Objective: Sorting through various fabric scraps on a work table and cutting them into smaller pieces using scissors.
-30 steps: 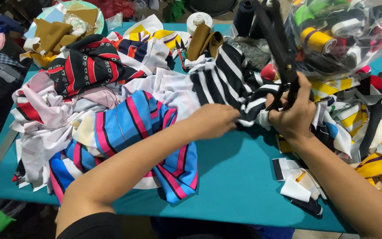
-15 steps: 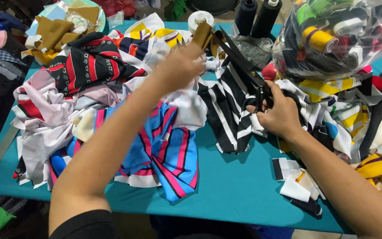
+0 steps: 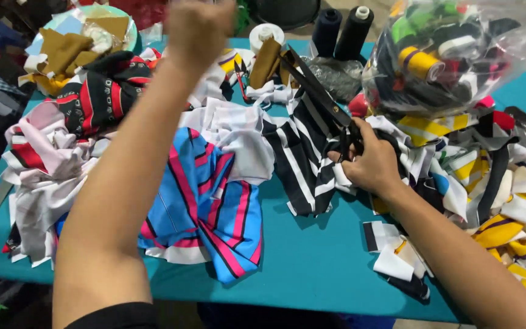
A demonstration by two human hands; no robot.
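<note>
1. The right hand (image 3: pixel 369 164) is gripping the handles of a pair of black scissors (image 3: pixel 318 91), with the long blades pointing up and away to the left over the fabric pile.
2. The scissors are lying across a black-and-white striped cloth (image 3: pixel 302 161), which is spreading from the hand down onto the teal worktop (image 3: pixel 312 268).
3. The left hand (image 3: pixel 199 24) is raised high near the top edge of the view and is blurred; it looks clenched, but whether it is pinching any cloth cannot be told.
4. Below the left forearm, a blue cloth with pink and black stripes (image 3: pixel 214 207) is lying rumpled on the worktop, just beside the striped cloth.
5. A white cloth (image 3: pixel 235 131) is bunching between those two pieces.
6. A red, black and white scrap pile (image 3: pixel 86 103) is sitting at the left of the worktop.
7. A clear bag of thread spools (image 3: pixel 452 55) is resting at the upper right, behind the right hand.
8. Two dark thread cones (image 3: pixel 342 27) are standing upright at the far edge.
9. Small white and black offcuts (image 3: pixel 394 256) are lying beneath the right forearm.
</note>
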